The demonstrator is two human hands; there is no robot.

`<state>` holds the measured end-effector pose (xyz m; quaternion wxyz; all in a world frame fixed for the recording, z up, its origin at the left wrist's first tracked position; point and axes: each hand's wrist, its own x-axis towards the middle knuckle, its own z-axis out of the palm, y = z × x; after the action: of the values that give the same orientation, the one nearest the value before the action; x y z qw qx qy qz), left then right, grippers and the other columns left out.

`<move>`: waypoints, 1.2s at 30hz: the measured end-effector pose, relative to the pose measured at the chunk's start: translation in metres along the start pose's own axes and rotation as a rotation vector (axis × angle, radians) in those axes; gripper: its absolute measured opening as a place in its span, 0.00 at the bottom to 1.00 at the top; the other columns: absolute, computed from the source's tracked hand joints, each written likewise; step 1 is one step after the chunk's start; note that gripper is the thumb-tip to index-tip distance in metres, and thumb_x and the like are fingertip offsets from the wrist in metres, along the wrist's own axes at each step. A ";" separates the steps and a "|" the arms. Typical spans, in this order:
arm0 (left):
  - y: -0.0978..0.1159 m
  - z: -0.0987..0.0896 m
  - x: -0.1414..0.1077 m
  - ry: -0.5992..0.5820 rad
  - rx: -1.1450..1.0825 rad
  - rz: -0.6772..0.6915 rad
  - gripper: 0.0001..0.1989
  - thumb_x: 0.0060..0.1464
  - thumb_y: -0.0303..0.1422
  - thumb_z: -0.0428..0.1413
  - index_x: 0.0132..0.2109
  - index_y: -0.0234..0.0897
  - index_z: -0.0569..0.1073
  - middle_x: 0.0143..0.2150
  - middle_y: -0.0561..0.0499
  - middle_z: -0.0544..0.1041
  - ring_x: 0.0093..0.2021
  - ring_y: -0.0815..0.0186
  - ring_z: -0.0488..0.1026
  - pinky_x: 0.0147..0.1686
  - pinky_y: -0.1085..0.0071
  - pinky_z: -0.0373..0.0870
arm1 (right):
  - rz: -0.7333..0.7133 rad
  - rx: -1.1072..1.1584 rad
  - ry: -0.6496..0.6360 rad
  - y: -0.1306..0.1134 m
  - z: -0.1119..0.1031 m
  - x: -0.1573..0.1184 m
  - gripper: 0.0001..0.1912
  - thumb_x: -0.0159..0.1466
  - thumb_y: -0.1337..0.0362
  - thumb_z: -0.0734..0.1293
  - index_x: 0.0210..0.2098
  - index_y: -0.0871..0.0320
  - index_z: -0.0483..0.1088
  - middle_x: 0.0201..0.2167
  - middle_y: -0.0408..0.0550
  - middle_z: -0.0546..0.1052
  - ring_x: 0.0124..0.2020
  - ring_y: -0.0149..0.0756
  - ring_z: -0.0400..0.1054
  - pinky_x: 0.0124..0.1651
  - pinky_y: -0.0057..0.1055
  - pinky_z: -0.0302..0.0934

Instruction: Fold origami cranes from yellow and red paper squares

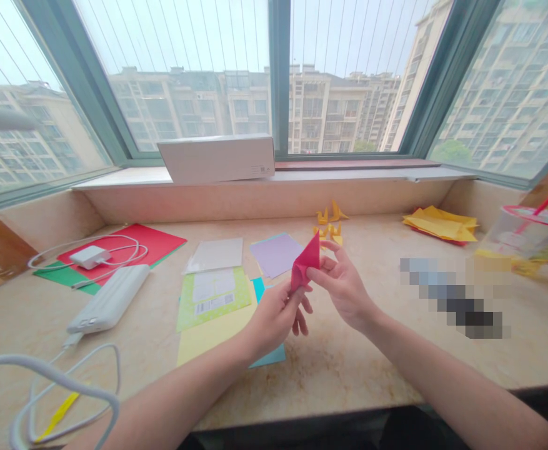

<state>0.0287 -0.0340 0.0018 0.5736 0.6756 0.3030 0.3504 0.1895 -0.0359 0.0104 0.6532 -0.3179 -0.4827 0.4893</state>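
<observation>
A folded piece of red-pink origami paper [307,259] is held up above the counter, its pointed tip upward. My left hand [280,312] pinches its lower end between thumb and fingers. On its right side, my right hand [339,278] grips the paper with the thumb in front; the fingertips behind are partly hidden. Beneath and left of my left hand lie sheets of coloured paper: a pale yellow sheet [208,337], a blue sheet [271,357] and a lilac stack [276,255]. Small folded yellow paper figures [332,215] stand just behind the held paper.
On the left are a white power bank [109,299], a charger [90,256] with cables, and red paper [156,244]. A green packet [215,297] lies mid-left. Yellow folded papers [440,224] and a plastic cup [527,231] with a straw stand right. A white box [217,159] sits on the sill.
</observation>
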 end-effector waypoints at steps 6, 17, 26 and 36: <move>0.003 0.001 -0.002 -0.024 0.047 -0.018 0.17 0.64 0.46 0.50 0.42 0.34 0.68 0.30 0.52 0.73 0.18 0.72 0.73 0.16 0.79 0.64 | 0.169 -0.067 -0.247 -0.004 -0.004 0.001 0.11 0.63 0.57 0.72 0.39 0.59 0.76 0.31 0.45 0.77 0.27 0.31 0.66 0.31 0.31 0.60; 0.003 -0.002 -0.003 -0.015 0.070 -0.015 0.19 0.66 0.47 0.46 0.40 0.34 0.68 0.23 0.54 0.71 0.17 0.71 0.69 0.16 0.78 0.60 | 0.156 -0.091 -0.316 -0.006 -0.001 -0.001 0.15 0.64 0.52 0.70 0.37 0.58 0.74 0.29 0.43 0.72 0.27 0.30 0.61 0.32 0.30 0.56; 0.006 -0.001 -0.003 -0.019 0.116 -0.012 0.16 0.66 0.44 0.46 0.39 0.37 0.67 0.18 0.63 0.57 0.12 0.74 0.59 0.12 0.79 0.53 | 0.106 -0.060 -0.242 -0.002 -0.002 0.002 0.10 0.61 0.57 0.74 0.34 0.59 0.78 0.27 0.44 0.74 0.26 0.31 0.61 0.31 0.31 0.57; 0.001 -0.002 -0.004 -0.014 0.109 0.005 0.22 0.66 0.50 0.43 0.42 0.35 0.69 0.18 0.63 0.55 0.12 0.74 0.59 0.13 0.80 0.52 | 0.161 0.039 -0.282 -0.004 -0.001 0.000 0.10 0.63 0.58 0.71 0.32 0.59 0.77 0.29 0.46 0.74 0.29 0.32 0.60 0.32 0.31 0.54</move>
<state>0.0247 -0.0358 0.0023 0.5371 0.7090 0.3159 0.3302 0.1922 -0.0373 0.0138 0.5434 -0.2710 -0.5331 0.5892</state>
